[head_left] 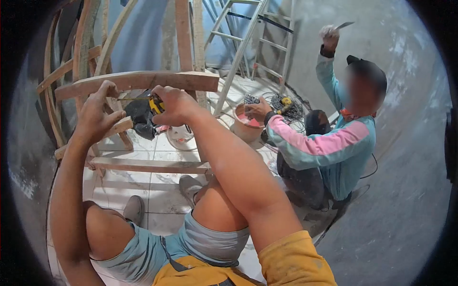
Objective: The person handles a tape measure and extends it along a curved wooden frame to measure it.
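Note:
My right hand (174,105) grips a yellow and black tape measure (155,103) just below a wooden beam (138,82). Its thin yellow blade (130,99) stretches leftward to my left hand (98,110). The fingers of that hand curl at the beam's lower edge, by the blade's end, with the thumb held apart; the exact contact is hidden. The beam lies roughly level across an upright wooden frame (183,40). A shorter piece of wood (119,126) is just under my left hand.
On the right a person (329,138) crouches, one hand raising a flat blade (345,25). Nearby stand a bucket with pink material (247,125), tangled cables (291,112) and a stepladder (238,57). A low wooden rail (150,165) crosses before my feet.

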Action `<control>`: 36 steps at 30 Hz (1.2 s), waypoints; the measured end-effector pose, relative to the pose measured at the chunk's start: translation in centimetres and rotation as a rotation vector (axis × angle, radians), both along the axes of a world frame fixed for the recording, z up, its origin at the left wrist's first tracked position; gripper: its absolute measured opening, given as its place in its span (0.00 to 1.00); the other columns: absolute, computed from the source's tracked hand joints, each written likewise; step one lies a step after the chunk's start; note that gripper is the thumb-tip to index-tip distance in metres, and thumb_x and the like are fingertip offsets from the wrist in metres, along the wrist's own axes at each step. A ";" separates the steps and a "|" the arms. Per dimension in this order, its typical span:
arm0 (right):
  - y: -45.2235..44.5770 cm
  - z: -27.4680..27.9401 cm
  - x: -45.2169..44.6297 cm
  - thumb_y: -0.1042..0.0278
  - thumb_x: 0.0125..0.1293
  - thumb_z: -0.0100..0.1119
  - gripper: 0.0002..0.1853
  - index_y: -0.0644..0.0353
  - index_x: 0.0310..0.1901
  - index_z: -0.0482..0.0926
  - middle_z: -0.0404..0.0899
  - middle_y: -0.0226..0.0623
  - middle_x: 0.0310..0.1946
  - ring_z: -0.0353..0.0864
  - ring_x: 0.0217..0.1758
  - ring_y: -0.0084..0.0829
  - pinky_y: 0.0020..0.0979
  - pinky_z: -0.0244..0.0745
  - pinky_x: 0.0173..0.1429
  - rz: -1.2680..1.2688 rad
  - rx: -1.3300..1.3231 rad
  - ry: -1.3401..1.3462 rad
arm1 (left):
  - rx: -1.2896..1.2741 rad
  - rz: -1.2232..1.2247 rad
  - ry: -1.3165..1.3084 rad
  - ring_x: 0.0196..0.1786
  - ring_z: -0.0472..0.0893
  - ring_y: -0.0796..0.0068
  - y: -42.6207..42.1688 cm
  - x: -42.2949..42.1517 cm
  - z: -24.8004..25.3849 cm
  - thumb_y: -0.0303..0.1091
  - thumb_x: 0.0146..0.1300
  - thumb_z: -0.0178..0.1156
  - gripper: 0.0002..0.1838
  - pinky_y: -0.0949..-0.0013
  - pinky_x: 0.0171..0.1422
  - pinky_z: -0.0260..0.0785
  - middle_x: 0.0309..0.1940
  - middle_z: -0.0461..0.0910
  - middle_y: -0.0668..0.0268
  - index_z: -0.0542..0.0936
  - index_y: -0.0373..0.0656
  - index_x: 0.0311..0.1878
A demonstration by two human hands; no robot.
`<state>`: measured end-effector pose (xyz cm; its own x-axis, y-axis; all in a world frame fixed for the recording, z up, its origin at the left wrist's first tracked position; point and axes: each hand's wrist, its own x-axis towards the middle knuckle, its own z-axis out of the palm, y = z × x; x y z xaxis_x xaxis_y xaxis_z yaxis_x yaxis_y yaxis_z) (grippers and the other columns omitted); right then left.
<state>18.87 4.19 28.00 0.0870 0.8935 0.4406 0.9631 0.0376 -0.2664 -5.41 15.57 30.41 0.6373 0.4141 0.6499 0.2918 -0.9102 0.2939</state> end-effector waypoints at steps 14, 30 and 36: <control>0.1 0.5 -1.5 0.55 0.48 0.77 0.52 0.61 0.75 0.61 0.78 0.63 0.62 0.76 0.68 0.58 0.45 0.71 0.74 0.169 0.006 0.074 | -0.010 -0.131 0.175 0.56 0.83 0.52 -2.2 1.6 -1.5 0.27 0.56 0.74 0.43 0.57 0.55 0.78 0.63 0.79 0.47 0.69 0.44 0.76; 0.3 -0.2 -0.5 0.55 0.50 0.76 0.55 0.56 0.80 0.58 0.75 0.63 0.66 0.74 0.70 0.59 0.46 0.68 0.77 0.219 0.020 0.038 | -0.121 -0.258 0.252 0.53 0.82 0.54 -1.8 1.7 -1.1 0.25 0.56 0.73 0.36 0.58 0.58 0.76 0.63 0.78 0.53 0.72 0.43 0.70; 0.1 0.0 0.0 0.57 0.48 0.77 0.56 0.55 0.80 0.58 0.75 0.62 0.67 0.75 0.70 0.59 0.46 0.70 0.76 0.197 0.058 -0.004 | -0.141 -0.225 0.176 0.75 0.71 0.44 -2.2 2.0 -1.9 0.28 0.54 0.76 0.46 0.51 0.79 0.64 0.72 0.72 0.49 0.66 0.45 0.78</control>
